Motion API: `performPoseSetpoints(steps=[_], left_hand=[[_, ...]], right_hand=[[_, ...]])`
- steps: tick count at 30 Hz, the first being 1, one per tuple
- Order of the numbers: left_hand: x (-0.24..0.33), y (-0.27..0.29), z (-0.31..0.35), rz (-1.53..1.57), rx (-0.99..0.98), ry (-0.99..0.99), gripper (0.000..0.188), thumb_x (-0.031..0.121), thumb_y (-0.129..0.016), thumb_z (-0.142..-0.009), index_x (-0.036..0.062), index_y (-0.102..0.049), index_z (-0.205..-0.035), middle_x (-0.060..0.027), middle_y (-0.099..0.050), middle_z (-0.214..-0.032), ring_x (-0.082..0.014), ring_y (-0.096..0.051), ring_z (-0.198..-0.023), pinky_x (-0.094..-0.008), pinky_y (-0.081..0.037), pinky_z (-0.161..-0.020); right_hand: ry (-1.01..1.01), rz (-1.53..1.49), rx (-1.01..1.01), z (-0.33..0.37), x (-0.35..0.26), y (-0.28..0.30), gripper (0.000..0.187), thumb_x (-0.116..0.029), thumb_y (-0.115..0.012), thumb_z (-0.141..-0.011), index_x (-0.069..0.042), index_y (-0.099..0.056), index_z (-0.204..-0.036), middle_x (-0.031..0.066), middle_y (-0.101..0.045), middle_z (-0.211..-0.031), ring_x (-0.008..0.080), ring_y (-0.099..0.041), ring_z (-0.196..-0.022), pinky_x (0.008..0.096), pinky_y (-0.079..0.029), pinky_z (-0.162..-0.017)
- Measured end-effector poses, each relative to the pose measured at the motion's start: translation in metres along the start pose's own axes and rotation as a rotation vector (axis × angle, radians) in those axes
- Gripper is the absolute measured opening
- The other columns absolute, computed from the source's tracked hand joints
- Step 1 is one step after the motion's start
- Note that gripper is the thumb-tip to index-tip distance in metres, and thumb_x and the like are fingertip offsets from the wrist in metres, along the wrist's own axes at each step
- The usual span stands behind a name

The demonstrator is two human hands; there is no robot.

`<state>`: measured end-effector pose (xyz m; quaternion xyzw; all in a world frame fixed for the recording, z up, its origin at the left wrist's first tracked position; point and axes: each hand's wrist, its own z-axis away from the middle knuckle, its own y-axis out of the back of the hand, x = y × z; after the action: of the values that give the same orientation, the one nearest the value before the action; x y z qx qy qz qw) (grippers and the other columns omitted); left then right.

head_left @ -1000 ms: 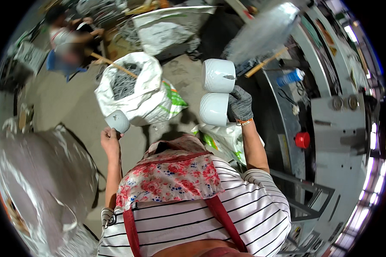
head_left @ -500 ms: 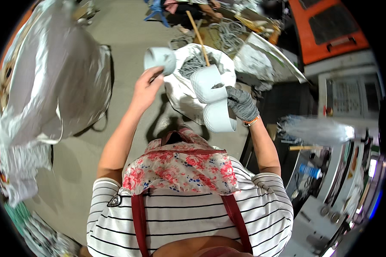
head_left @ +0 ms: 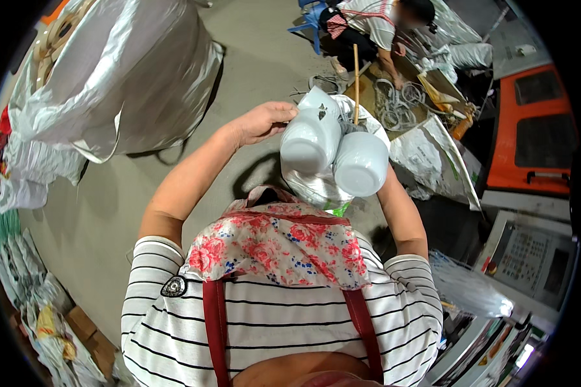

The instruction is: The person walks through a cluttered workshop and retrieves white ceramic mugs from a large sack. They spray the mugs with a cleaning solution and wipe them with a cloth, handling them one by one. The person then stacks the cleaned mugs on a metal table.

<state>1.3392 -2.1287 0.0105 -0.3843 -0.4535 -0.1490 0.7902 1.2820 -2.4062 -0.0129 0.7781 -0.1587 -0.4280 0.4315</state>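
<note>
My floral apron (head_left: 277,248) is nearest. Beyond it, two white cups sit side by side before me, the left cup (head_left: 306,145) and the right cup (head_left: 361,168). My right forearm (head_left: 399,206) runs up behind the right cup, which hides that hand, so I cannot tell its grip. A far cup (head_left: 319,100) shows past the left one; my left hand (head_left: 265,122) seems to pinch its edge, though the overlap makes that hard to judge. Behind the cups are a white sack (head_left: 313,187) and an upright stick (head_left: 356,71). Farther off, a co-worker (head_left: 368,13) bends by a blue stool (head_left: 313,16).
</note>
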Motion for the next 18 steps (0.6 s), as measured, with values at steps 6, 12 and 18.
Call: performPoseSetpoints(steps=[6,12,18], left_hand=[[-0.024,0.017,0.010,0.402,0.197,0.002,0.030,0.017,-0.043,-0.092,-0.0024,-0.049,-0.114,-0.0089,-0.055,-0.109,-0.0164,-0.054,-0.100,-0.0298,-0.044,-0.091],[-0.048,0.027,0.020,0.588,0.325,-0.058,0.033,0.015,-0.043,-0.092,-0.0040,-0.045,-0.119,-0.0115,-0.052,-0.118,-0.0184,-0.053,-0.106,-0.0308,-0.042,-0.094],[-0.055,0.031,0.020,0.637,0.412,-0.097,0.032,0.015,-0.042,-0.092,-0.0029,-0.045,-0.119,-0.0107,-0.052,-0.117,-0.0183,-0.052,-0.105,-0.0316,-0.041,-0.095]], right_hand=[[-0.050,-0.080,-0.001,-0.026,0.033,-0.040,0.031,-0.021,-0.044,-0.087,-0.009,-0.048,-0.115,0.0082,-0.055,-0.110,0.0196,-0.052,-0.101,0.0314,-0.043,-0.089],[-0.054,-0.128,-0.087,-0.047,0.052,-0.079,0.034,-0.026,-0.041,-0.090,-0.010,-0.044,-0.120,0.0064,-0.052,-0.116,0.0169,-0.048,-0.108,0.0303,-0.040,-0.093],[-0.058,-0.335,-0.058,-0.053,0.081,-0.115,0.033,-0.028,-0.043,-0.088,-0.011,-0.046,-0.116,0.0068,-0.053,-0.113,0.0172,-0.049,-0.105,0.0309,-0.041,-0.090]])
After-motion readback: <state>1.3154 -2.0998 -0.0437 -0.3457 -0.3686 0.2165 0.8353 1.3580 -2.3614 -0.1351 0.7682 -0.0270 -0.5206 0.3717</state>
